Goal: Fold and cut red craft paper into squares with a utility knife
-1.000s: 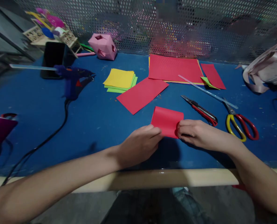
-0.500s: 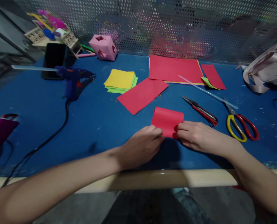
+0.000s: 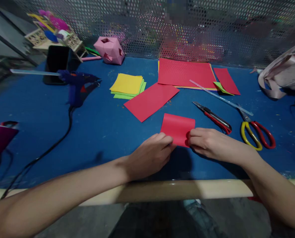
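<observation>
A red sheet of paper (image 3: pixel 178 127), bent over in a curve at its far side, is between my two hands near the front of the blue table (image 3: pixel 92 138). My left hand (image 3: pixel 153 152) pinches its near left corner. At the near right corner, the curled fingers of my right hand (image 3: pixel 207 142) grip the same sheet. Just beyond it lies a flat red paper strip (image 3: pixel 152 100). To the right of the sheet are a red and black utility knife (image 3: pixel 213 118) and scissors (image 3: pixel 254 132) with one yellow and one red handle.
Yellow and green paper squares (image 3: pixel 127 84) lie stacked left of the red strip. Farther back are large red sheets (image 3: pixel 184 72) and a clear glue stick (image 3: pixel 221 98). A blue glue gun (image 3: pixel 75 87) trails its cord at left. A pink paper ball (image 3: pixel 110 49) sits by the perforated metal screen (image 3: pixel 142 29).
</observation>
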The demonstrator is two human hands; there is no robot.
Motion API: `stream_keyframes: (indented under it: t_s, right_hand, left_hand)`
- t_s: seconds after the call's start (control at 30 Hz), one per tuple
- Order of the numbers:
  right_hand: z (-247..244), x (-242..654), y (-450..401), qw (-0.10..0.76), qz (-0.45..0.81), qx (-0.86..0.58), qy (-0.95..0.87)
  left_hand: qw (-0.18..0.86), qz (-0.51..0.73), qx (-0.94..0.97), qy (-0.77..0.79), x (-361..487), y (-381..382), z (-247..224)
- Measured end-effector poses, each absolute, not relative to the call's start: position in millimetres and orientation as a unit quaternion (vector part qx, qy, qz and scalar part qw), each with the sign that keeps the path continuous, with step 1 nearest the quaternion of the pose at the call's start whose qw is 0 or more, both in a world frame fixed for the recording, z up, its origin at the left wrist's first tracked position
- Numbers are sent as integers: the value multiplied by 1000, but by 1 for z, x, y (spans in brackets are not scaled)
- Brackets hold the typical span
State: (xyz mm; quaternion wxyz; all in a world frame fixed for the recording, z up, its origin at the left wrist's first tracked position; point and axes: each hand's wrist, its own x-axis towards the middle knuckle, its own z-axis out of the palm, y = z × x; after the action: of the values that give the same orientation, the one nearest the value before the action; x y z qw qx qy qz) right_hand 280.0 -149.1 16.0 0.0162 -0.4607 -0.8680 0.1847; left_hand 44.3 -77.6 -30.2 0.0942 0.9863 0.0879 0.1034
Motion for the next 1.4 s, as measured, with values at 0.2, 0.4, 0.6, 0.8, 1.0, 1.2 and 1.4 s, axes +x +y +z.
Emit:
stream_keyframes:
  t_s: [0.2, 0.4, 0.6, 0.8, 1.0, 1.2, 1.4]
  right_hand:
    - [18, 283, -148, 29, 224, -472, -852]
    - [22, 285, -148, 103, 255, -476, -835]
    - [12, 287, -139, 262, 106, -567, -774]
    - [14, 299, -139, 177, 195, -659, -705]
    - [20, 300, -139, 107, 489, -672, -545]
    - [11, 295, -140, 145, 554, -673, -468]
    - [9, 285, -141, 166, 534, -670, -488]
  left_hand:
    - [87, 116, 986, 83, 43, -78, -33]
    - [62, 133, 986, 79, 46, -80, -34]
    - [43, 129, 987, 84, 48, -82, -33]
    - [22, 145, 987, 73, 48, -82, -36]
    - [-8, 159, 986, 49, 49, -84, -35]
    - [-9, 139, 988, 73, 47, -93, -31]
    - [-28, 135, 988, 73, 46, -98, -31]
